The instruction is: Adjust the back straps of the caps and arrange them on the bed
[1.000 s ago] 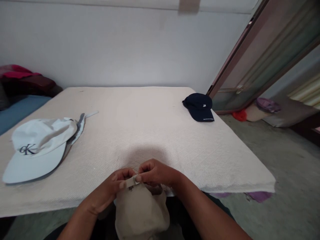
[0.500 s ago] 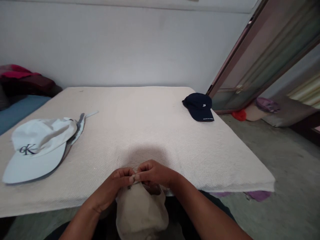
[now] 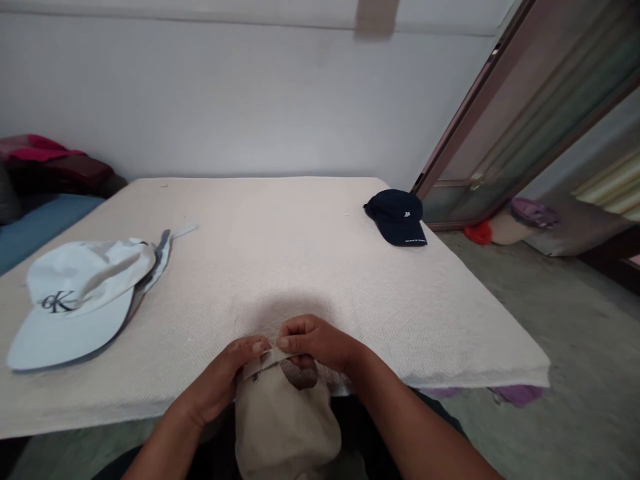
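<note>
Clamped on the strap (image 3: 271, 359) of the beige cap (image 3: 285, 423) with left hand (image 3: 225, 373) and right hand (image 3: 320, 342), seemingly beside a small metal ring (image 3: 257, 377).

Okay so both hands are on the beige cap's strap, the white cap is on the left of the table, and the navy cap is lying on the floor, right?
Not quite: the navy cap is on the table, as the head view shows. The rest is right.
</note>
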The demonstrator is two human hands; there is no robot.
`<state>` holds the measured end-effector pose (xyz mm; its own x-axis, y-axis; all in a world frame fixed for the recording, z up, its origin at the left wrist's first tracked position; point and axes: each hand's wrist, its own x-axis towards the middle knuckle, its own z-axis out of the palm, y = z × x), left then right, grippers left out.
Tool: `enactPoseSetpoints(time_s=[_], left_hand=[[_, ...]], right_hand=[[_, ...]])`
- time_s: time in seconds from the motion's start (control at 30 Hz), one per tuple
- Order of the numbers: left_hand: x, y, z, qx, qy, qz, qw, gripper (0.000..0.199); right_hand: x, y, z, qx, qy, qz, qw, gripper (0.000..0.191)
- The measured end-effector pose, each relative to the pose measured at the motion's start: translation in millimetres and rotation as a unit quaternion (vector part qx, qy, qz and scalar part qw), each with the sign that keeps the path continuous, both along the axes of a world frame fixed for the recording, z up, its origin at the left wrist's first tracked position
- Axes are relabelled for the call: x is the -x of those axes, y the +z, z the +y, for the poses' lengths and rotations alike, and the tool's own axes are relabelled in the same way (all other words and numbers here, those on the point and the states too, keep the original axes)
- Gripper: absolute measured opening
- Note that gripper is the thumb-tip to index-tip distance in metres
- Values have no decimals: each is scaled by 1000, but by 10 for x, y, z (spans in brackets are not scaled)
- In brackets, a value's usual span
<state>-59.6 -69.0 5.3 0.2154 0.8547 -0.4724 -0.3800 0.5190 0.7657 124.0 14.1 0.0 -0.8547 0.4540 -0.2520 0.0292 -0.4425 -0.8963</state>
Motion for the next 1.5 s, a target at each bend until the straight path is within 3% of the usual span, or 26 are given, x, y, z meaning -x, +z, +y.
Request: enactPoseSetpoints(time_s=[0.17,0.43,0.57,0.8,1.07,1.17,1.3,1.5], left_hand=[[-46,-11,4,13,-50,1,999,16],[12,-6,-11,26,25,-77,996,13],[56,28,-17,23,19,-109,994,15],[-4,21,11,38,-3,-87,995,18],[-34,116,69,142,83,-93,982,29],[-27,132,76,113,66,-106,986,31],[-43,118,73,20,-8,-99,995,19],[-73,103,67,-9,24,-109,994,15]], right_hand=[[27,18,-12,-7,5,-12,1000,19],[-25,70,18,8,-19,29,999,17],[-65,77,38,32,-25,58,997,17],[-43,88,44,100,-110,107,983,16],[-38,148,56,115,-141,115,977,18],[-44,168,47,116,-140,116,976,17],[-60,181,34,113,-136,108,978,16],[-90,224,6,96,-112,86,985,17]])
